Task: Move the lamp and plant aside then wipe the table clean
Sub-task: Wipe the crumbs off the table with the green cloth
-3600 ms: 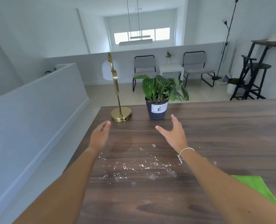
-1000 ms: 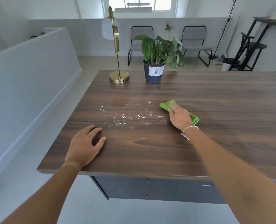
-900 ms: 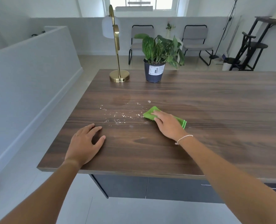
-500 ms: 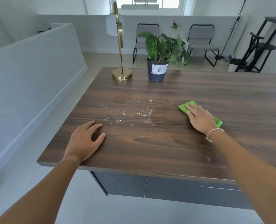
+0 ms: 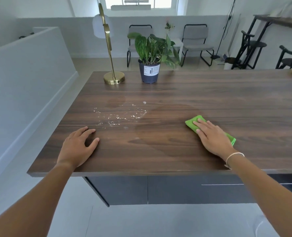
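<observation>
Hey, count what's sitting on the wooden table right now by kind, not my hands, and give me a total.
Lamps: 1, the brass lamp at the far edge.
Potted plants: 1, the plant beside it.
Cloths: 1, the green cloth under the right hand.
Total: 3.
White crumbs are still scattered on the table; a partly cut-off item at the far right edge is not counted.

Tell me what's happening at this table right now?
A person is wiping a dark wooden table. The right hand presses flat on a green cloth right of the middle, while the left hand rests palm-down near the front edge. A patch of white crumbs lies between the hands, unwiped, with a damp-looking streak beside it. The gold lamp and the potted plant stand at the far edge, clear of the mess.
</observation>
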